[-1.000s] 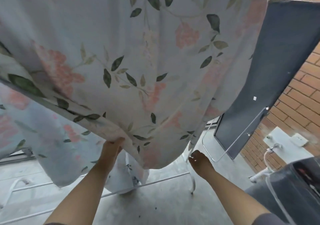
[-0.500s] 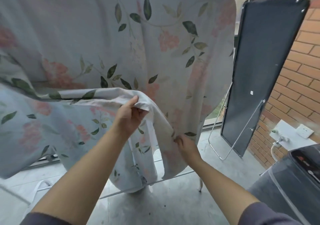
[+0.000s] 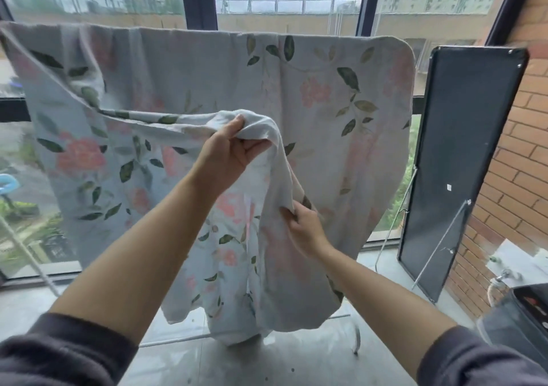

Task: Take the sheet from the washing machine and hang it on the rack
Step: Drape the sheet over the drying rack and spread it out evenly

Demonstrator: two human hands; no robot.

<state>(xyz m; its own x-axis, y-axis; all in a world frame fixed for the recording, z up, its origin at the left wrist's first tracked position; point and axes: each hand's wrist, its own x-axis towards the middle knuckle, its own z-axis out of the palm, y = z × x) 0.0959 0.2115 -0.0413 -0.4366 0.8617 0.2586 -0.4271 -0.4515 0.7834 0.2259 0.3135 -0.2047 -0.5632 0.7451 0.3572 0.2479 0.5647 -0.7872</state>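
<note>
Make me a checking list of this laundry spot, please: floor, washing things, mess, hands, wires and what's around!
Surface: grey floor, a few small specks.
Job's things: flowery sheet draped over the rack; washing machine at lower right.
Clutter: dark board leaning by the brick wall.
Hands: left hand grips a bunched fold, raised; right hand pinches the sheet lower down.
Cables: none seen; one pale hose by the machine.
Surroundings: tall windows, buildings outside.
</note>
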